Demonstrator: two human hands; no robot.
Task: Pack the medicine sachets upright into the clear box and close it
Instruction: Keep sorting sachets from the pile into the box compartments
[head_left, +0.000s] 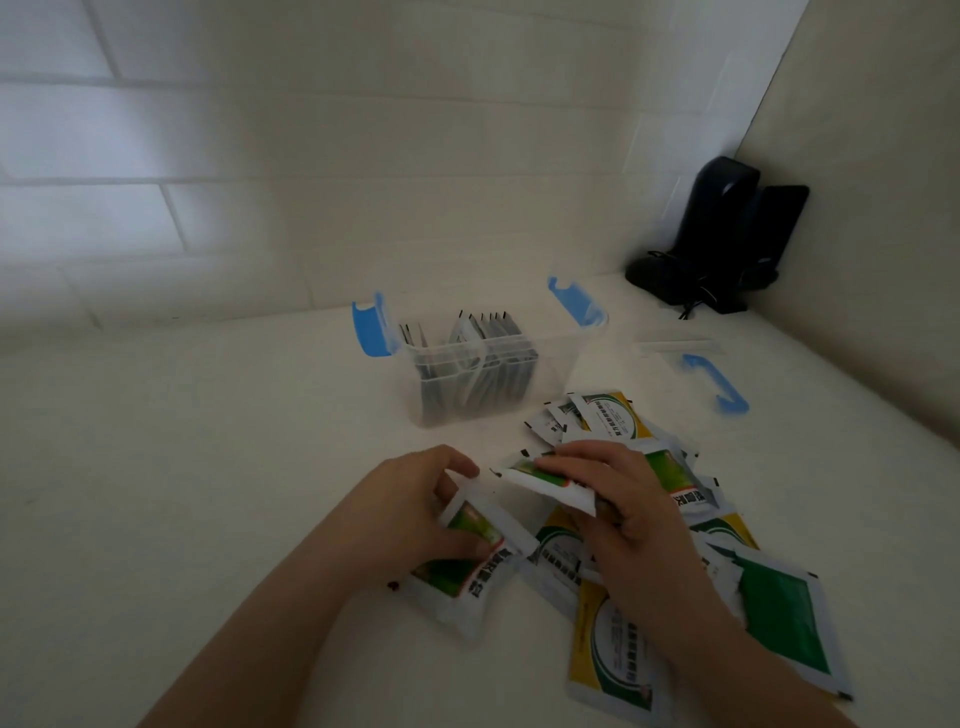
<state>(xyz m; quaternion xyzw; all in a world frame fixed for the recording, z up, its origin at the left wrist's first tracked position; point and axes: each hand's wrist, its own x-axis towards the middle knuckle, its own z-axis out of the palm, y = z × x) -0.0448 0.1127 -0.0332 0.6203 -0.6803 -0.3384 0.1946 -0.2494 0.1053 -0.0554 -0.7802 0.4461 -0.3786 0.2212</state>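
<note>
The clear box (556, 358) stands open on the white table, its two blue latches flipped outward, with several sachets upright inside. Its clear lid (680, 345) with a blue handle lies to the right. My left hand (415, 504) grips a small stack of green-and-white sachets (462, 566) near the table. My right hand (623, 499) pinches another green-and-white sachet (550, 486) just right of the left hand. A loose pile of sachets (769, 613), green, yellow and white, is spread under and to the right of my right hand.
A dark device with a cable (722, 244) stands in the back right corner against the wall. White tiled walls close off the back and the right side. The white tabletop (182, 493) stretches to the left of my hands.
</note>
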